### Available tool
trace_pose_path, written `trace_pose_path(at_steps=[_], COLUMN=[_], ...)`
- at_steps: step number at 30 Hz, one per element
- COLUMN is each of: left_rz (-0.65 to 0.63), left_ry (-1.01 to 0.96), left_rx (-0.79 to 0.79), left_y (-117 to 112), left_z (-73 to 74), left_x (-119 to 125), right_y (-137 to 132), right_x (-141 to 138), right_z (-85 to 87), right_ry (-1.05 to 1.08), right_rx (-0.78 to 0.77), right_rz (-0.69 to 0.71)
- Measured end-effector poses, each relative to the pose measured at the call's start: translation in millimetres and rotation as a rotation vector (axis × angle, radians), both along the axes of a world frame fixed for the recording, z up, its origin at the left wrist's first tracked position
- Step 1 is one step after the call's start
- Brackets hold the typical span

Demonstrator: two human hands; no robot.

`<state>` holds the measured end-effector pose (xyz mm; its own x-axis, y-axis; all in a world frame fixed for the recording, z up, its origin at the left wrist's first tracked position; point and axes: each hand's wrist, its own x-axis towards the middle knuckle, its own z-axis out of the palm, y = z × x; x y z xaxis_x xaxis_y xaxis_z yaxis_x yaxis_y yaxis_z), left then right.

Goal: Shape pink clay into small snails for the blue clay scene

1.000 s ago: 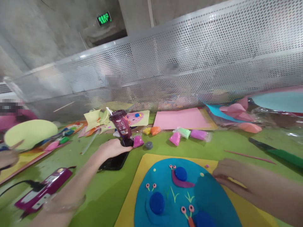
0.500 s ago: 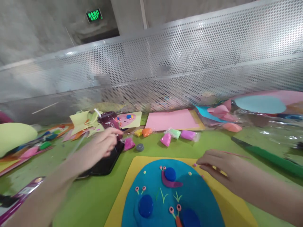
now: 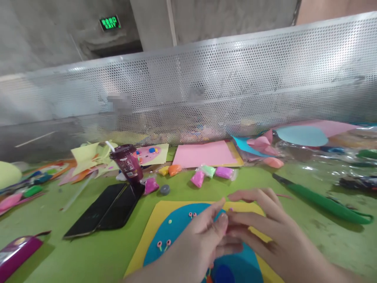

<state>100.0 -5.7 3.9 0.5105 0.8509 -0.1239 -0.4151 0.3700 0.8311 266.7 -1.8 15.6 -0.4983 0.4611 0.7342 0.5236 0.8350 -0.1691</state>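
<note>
My left hand [image 3: 197, 237] and my right hand [image 3: 260, 228] meet over a blue oval clay picture [image 3: 176, 232] that lies on a yellow sheet [image 3: 150, 232]. Their fingertips pinch together around a tiny pink bit that I cannot make out. Small pink snail feelers show on the blue clay at the left. The hands hide most of the picture.
Two black phones [image 3: 106, 210] lie left of the sheet, beside a dark purple cup [image 3: 127, 164] with a straw. Small clay packets [image 3: 206, 175], pink paper [image 3: 204, 153], a green tool [image 3: 321, 202] and a magenta case [image 3: 16, 253] lie on the green table. A perforated metal screen stands behind.
My left hand left the cup and phones and came right to join the right hand over the blue clay. The view shifted to the right.
</note>
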Motion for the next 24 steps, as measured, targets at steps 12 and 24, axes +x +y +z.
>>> trace_pose_path(at_steps=[12,24], left_rz=[-0.087,0.039], left_ry=[0.158,0.274], left_rx=[0.057,0.006], left_y=[-8.0,-10.4], left_z=[1.9,8.1], left_x=[-10.7,-12.3], right_y=[-12.7,-2.5], right_x=[4.7,-1.7], right_z=[-0.5,-1.7], right_ry=[-0.033,-0.006], right_rx=[-0.046,-0.036], right_rz=[0.038,0.068])
